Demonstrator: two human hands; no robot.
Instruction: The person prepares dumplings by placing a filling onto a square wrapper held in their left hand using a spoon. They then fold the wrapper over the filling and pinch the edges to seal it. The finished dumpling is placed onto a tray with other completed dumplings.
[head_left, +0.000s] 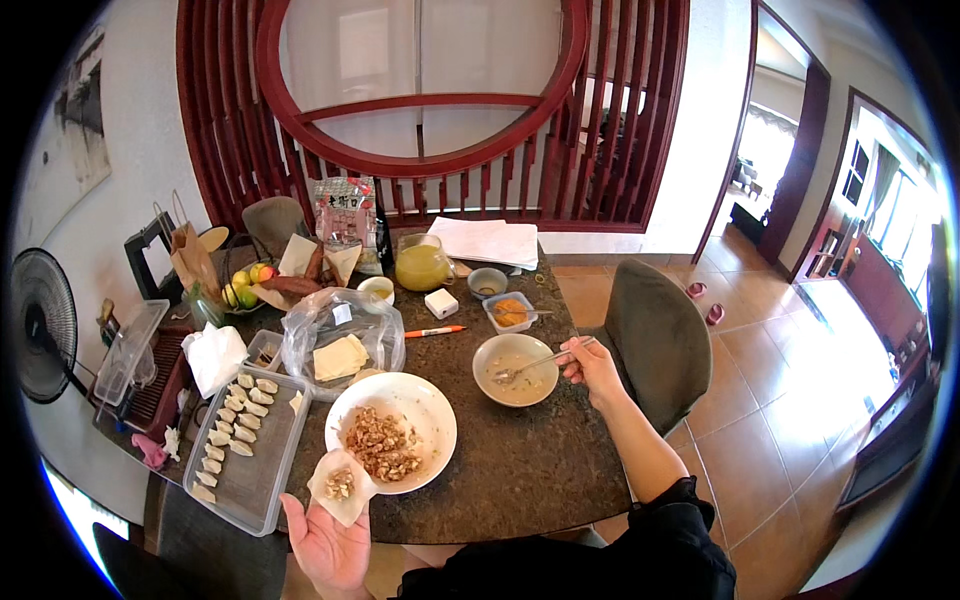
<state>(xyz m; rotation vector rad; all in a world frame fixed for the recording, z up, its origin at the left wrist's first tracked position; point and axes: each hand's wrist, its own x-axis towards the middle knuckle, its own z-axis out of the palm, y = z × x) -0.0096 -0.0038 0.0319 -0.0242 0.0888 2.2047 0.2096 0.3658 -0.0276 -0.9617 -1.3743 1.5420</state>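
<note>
On the raised fingers of my left hand lies a square dough wrapper with a small heap of chopped filling on it. My right hand grips the handle of a metal spoon, its bowl end dipping into cloudy liquid in a white bowl. A larger white bowl with more filling stands just beyond my left hand. Folded dumplings line a clear plastic tray at the left. Stacked wrappers lie on a clear plastic bag.
Behind the bowls stand a glass pitcher of yellow-green liquid, a grey bowl, a plastic tub with orange contents and an orange-white pen. Fruit and a tissue pack are at the left. A chair stands at the right.
</note>
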